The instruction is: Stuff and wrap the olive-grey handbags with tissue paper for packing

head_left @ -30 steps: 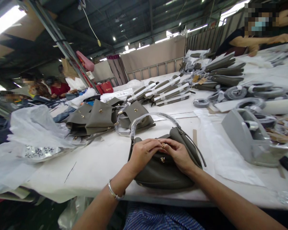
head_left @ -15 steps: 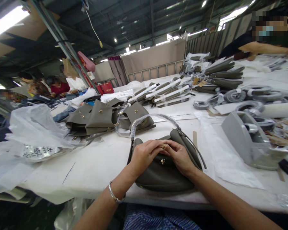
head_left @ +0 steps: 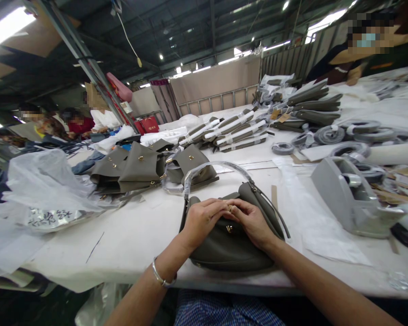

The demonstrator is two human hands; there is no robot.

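Observation:
An olive-green handbag (head_left: 231,253) rests on the white table right in front of me, its plastic-wrapped handle (head_left: 217,166) arching up behind my hands. My left hand (head_left: 206,218) and my right hand (head_left: 253,222) meet over the bag's upper front, fingers bent and fingertips pinched together on its top part. A small gold glint shows between the fingertips; its exact shape is hidden. Just below them, a gold clasp (head_left: 229,229) sits on the bag's front. A loose strap end (head_left: 281,222) hangs at the bag's right side.
More olive bags (head_left: 141,165) lie behind to the left, beside a clear plastic bag (head_left: 51,181). Wrapped strips (head_left: 238,127) and coiled straps (head_left: 329,134) are at the back. A grey tape dispenser (head_left: 350,199) stands right. A co-worker (head_left: 340,63) leans over the far right.
Both hands stay on the handbag with almost the same grip. The whole view has shifted slightly. The co-worker at the far right has moved their arms.

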